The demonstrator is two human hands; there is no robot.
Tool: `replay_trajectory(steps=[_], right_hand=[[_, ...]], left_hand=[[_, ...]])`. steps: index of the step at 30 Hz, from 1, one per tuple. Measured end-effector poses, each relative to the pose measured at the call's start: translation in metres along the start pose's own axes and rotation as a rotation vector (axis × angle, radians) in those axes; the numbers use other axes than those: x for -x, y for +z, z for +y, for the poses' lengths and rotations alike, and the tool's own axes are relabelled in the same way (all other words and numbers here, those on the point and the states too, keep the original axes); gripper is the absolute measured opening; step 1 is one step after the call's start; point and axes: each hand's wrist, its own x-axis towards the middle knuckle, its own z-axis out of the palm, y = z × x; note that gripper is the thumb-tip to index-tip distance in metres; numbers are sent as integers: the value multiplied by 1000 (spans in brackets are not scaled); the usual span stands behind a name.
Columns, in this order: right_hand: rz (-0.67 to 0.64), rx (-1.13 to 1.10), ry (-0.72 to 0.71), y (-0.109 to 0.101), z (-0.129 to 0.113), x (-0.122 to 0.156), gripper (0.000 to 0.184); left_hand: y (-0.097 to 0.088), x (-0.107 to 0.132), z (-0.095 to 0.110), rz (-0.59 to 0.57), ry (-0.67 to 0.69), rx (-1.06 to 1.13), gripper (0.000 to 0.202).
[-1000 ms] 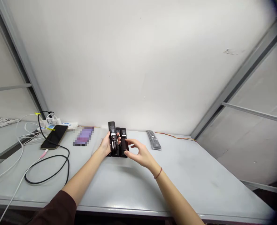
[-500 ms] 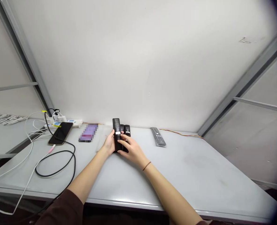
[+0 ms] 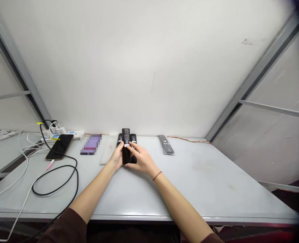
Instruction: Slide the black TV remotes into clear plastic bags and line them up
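Note:
Three black remote controls stand side by side at the back middle of the grey table. The middle remote is raised a little above its two neighbours, the left remote and the right remote. My left hand cups the group from the left, fingers wrapped on the middle remote. My right hand closes on the same remote from the right, thumb and fingers pinching near its white label.
A grey remote lies face up to the right. A clear flat strip and a blurred purple item lie to the left. A phone with a looping black cable, white cables and a power strip fill the far left.
My right hand, open beside the remotes a second ago, has closed onto the middle remote. The raised remote has come down nearer the other two.

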Motion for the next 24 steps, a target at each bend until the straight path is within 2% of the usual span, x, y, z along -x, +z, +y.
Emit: replay_trajectory(steps=[3,6,9,11,13,16,19,24], right_hand=[[23,-97,77,-1,-5,-1,63],[31,-277,195,1,-11,-2,60],[24,-449,270,3,-16,-2,49],[41,-550,329,3,-17,-3,38],[55,-701,407,1,-17,-5,35],[94,-1010,518,-3,-17,-6,37],[155,-1261,544,-4,-17,-7,42],[279,-1451,516,-3,-17,-9,57]], left_hand=[[2,0,3,52,199,88,27],[5,0,5,102,316,157,35],[6,1,3,129,292,171,39],[7,2,4,123,279,205,28],[8,3,8,117,261,268,16],[9,6,16,170,245,337,9],[9,6,20,224,253,349,15],[6,2,14,197,240,369,6]])
